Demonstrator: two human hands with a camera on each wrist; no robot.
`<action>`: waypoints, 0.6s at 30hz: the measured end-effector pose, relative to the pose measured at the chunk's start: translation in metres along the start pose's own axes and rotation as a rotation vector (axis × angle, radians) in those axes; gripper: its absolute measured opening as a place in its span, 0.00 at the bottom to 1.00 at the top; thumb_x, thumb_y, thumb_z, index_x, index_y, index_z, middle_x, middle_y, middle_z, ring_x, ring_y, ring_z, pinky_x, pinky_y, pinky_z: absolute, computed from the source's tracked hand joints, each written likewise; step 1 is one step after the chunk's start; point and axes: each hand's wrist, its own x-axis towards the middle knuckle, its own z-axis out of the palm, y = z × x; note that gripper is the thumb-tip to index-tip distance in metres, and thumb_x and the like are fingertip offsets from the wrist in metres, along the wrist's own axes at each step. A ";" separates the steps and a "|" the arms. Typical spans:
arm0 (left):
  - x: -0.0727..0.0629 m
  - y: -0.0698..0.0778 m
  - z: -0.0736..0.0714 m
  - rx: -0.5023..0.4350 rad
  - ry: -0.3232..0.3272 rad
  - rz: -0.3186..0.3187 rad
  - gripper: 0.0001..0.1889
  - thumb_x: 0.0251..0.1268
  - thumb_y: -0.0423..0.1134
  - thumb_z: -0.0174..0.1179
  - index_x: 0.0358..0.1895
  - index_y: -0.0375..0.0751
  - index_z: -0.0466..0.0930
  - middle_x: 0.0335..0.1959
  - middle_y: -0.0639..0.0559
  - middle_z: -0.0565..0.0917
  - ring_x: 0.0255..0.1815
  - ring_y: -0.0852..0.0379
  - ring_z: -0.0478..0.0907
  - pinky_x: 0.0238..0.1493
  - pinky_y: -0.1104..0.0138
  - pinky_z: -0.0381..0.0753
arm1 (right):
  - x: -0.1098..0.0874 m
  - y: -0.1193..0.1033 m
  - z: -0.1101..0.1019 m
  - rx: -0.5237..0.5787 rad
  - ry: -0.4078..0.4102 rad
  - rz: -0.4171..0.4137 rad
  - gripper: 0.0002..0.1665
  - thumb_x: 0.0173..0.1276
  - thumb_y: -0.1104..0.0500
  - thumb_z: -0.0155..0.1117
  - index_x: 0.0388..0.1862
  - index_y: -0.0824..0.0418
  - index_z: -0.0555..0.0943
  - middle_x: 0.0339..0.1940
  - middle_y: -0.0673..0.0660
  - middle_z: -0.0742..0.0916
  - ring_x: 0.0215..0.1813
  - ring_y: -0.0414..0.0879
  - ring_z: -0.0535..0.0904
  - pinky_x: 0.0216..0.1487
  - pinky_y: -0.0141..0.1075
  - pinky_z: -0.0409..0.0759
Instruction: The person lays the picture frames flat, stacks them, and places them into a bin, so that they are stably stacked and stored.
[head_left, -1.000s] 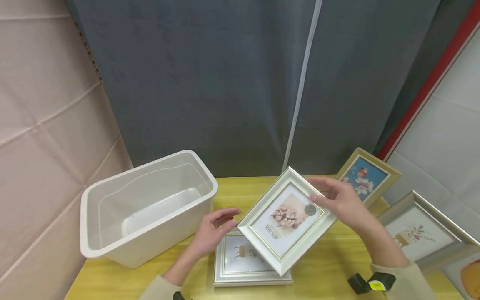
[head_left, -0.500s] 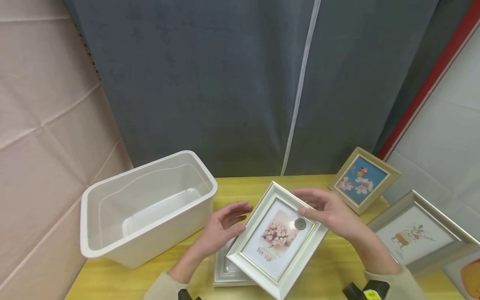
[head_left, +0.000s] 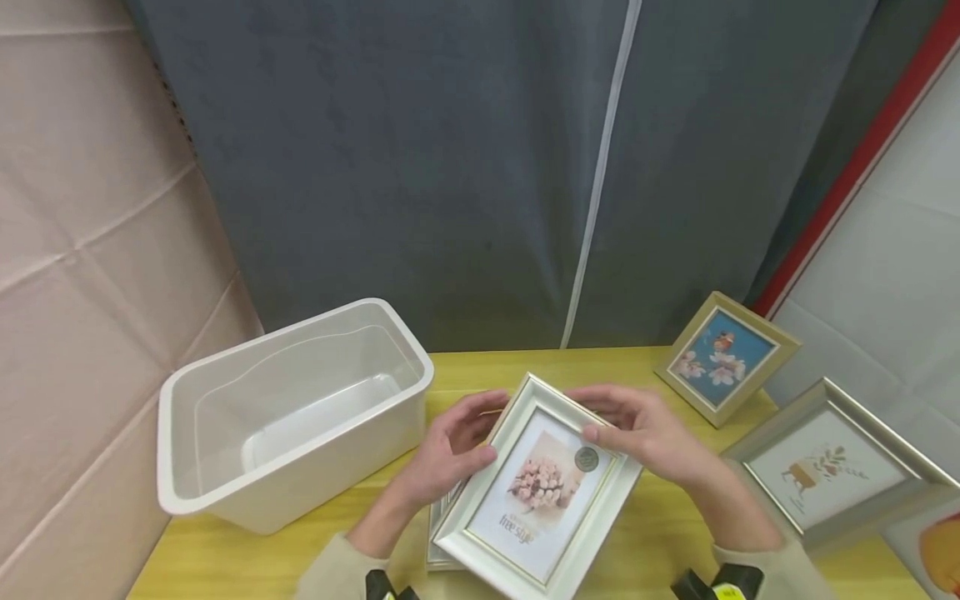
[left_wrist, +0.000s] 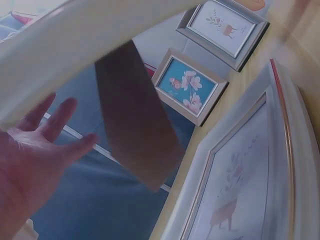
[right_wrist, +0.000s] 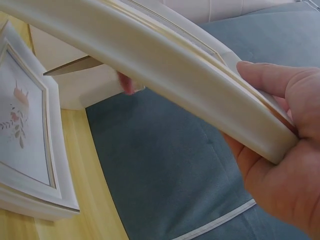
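Two o'clock: right hand point(head_left: 647, 437) grips the bouquet-print photo frame point(head_left: 536, 504); ten o'clock: left hand point(head_left: 444, 454), fingers loosely spread, perhaps touching.

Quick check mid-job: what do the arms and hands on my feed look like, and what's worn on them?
The left hand and right hand are bare, without gloves. Beige fabric sleeves end partway down the forearms. Near each wrist sits a black, boxy device with a bright yellow label.
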 end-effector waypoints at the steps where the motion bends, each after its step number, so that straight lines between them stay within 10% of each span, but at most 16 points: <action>1: 0.000 0.000 0.000 -0.007 -0.005 0.003 0.35 0.71 0.38 0.65 0.72 0.20 0.60 0.70 0.34 0.71 0.67 0.52 0.75 0.65 0.60 0.77 | 0.000 0.000 0.000 0.002 0.000 -0.002 0.25 0.71 0.74 0.62 0.66 0.76 0.74 0.54 0.72 0.85 0.41 0.53 0.89 0.33 0.49 0.88; 18: -0.002 -0.002 0.002 -0.004 -0.014 -0.018 0.35 0.72 0.40 0.65 0.74 0.25 0.62 0.69 0.25 0.69 0.61 0.50 0.79 0.55 0.57 0.84 | 0.002 0.002 -0.001 0.012 0.053 0.039 0.26 0.70 0.74 0.62 0.66 0.78 0.72 0.53 0.63 0.88 0.38 0.53 0.89 0.31 0.50 0.88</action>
